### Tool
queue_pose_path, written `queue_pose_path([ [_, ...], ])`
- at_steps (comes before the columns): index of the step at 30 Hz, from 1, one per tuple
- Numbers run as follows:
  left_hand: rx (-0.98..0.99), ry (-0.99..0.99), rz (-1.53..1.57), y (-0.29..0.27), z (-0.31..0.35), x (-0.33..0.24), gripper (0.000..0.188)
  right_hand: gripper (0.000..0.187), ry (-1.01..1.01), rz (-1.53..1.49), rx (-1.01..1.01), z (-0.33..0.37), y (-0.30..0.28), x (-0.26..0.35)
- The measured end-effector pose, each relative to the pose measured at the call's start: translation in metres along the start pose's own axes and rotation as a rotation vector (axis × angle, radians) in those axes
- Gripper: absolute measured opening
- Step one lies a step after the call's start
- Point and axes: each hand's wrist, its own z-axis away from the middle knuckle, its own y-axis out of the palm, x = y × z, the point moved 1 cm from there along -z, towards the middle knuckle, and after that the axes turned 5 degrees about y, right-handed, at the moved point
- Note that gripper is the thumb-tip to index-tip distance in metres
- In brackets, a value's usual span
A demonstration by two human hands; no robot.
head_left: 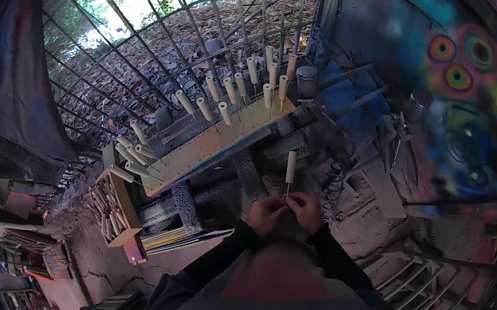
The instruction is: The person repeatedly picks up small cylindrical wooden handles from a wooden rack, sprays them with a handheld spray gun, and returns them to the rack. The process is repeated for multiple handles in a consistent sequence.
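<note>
A cream cylinder [291, 165] stands upright on a thin rod [287, 188] in front of me. My right hand [305, 211] pinches the rod's lower end between thumb and fingertips. Right beside it, my left hand [267, 215] is closed with curled fingers, its tips meeting the right hand's at the rod; what it grips there is partly hidden. Ahead and to the left lies a long yellowish board [215, 144] with small holes. Several similar cream cylinders [204, 109] stick up from it on thin rods, most along its far edge, some leaning left at the near end.
At the board's left end a wooden box [118, 213] holds many sticks. Dark beams [185, 206] lie under the board. A lidded can [306, 81] stands at its far right end. Metal bars [175, 45] rise behind, and a painted panel [455, 113] is on the right.
</note>
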Motion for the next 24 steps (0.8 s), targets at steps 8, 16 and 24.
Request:
queue_pose_path([
  [8, -0.031, 0.383, -0.359, -0.044, -0.007, -0.037, 0.080, 0.015, 0.086, -0.072, 0.042, 0.038, -0.003, -0.009],
  [16, 0.132, 0.585, -0.536, -0.043, -0.009, -0.030, 0.091, 0.012, 0.145, -0.157, 0.097, 0.076, 0.013, -0.006],
  [24, 0.167, 0.568, -0.551, -0.040, 0.007, -0.029, 0.086, 0.011, 0.038, 0.018, -0.049, 0.089, 0.025, -0.035],
])
